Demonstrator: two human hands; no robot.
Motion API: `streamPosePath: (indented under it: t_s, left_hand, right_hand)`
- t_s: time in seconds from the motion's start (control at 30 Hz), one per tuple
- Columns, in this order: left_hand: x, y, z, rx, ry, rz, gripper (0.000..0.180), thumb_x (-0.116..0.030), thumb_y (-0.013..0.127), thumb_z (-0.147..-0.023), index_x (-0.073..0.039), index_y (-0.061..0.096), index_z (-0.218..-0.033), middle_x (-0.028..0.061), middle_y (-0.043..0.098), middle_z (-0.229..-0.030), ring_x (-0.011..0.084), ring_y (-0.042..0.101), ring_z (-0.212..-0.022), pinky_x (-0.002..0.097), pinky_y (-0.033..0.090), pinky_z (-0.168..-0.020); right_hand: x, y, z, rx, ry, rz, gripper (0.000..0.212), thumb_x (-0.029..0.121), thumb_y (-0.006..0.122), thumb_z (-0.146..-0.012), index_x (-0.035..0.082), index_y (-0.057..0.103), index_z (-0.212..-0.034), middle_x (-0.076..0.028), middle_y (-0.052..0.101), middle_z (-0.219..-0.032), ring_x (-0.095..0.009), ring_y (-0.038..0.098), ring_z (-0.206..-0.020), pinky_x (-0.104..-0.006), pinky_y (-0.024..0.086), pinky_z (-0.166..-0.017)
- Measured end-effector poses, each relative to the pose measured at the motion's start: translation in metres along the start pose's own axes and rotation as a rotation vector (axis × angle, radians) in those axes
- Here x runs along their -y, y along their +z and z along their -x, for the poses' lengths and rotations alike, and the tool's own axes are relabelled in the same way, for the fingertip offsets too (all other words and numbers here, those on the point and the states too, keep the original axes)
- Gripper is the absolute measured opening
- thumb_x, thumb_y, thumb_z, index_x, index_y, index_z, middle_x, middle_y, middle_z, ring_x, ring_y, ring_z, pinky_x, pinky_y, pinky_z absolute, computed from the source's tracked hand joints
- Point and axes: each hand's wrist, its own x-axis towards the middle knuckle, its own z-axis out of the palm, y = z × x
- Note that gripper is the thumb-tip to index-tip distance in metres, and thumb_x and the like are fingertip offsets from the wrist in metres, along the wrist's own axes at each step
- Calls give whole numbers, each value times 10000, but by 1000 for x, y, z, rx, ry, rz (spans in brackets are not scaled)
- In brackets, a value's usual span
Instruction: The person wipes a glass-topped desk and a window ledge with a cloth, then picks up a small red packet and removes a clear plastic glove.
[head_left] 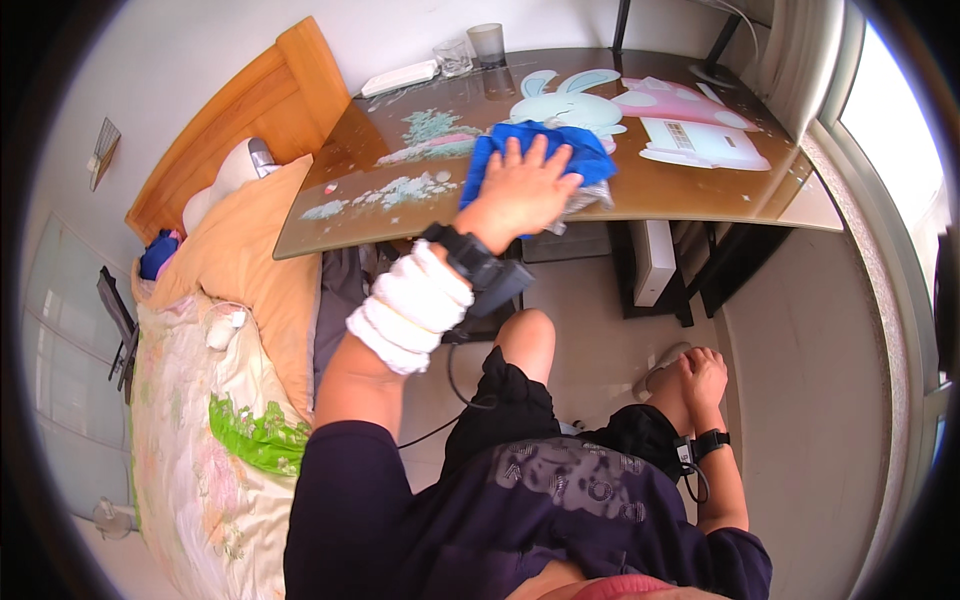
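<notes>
room inspected: pale walls, a wooden headboard [285, 90] at my left, and a glossy brown worktop [690, 195] ahead of me, bearing a pale rabbit picture [565, 105]. a white box [400, 78], a clear glass [453, 60] and a grey cup [487, 45] stand along its far edge, well apart from my reach.

principal finding: the blue cloth [590, 148] lies on the worktop close to its near edge, directly beneath my left hand [520, 195]. no gap shows between palm and fabric. the cloth is bunched, somewhat wider from left to right than deep, and i cannot establish a true long axis. blue fabric shows on both sides of my fingers [537, 155], which point away from me toward the rabbit picture. a crumpled greyish piece [590, 197] sticks out beside the thumb, at the near edge.

state of the left fingers: spread and nearly flat, palm down, none closed around the fabric; whether a fold is pinched underneath, i cannot tell.

my right hand [706, 380] is the farther one, resting on my leg below the worktop, its fingers loosely bent, with nothing visible in them.
</notes>
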Motion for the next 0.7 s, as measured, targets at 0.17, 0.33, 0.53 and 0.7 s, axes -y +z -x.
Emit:
streamPosePath:
  t_s: [0.17,0.33,0.53,0.7]
  left_hand:
    - [-55,-2,-9,27,128,39,570,-485,247,-936,-172,260,-1412,167,182,-1473,447,162,-1329,532,137,-1075]
    - [-7,-12,-13,210,160,-16,597,-510,247,-930,-186,203,-1429,145,134,-1490,423,128,-1347,517,133,-1082]
    - [183,-18,1,380,-135,-213,632,-538,197,-925,-192,102,-1446,108,71,-1507,394,69,-1365,505,98,-1092]
    - [276,-28,34,471,-458,-88,709,-572,185,-909,-137,35,-1449,145,-15,-1504,308,-39,-1387,450,60,-1105]
  right_hand:
    - [3,-4,6,9,11,10,176,235,616,-769,62,646,-770,-82,626,-860,-306,554,-922,-401,427,-815]
    - [1,3,6,1,-10,-27,180,237,619,-769,61,645,-797,-80,625,-874,-311,550,-928,-410,425,-819]
    - [-1,-2,5,-21,20,-28,160,217,627,-769,61,629,-806,-66,629,-912,-296,550,-937,-406,429,-815]
    - [-5,1,1,-26,13,-33,149,209,615,-776,68,631,-820,-63,630,-928,-291,547,-942,-410,426,-819]
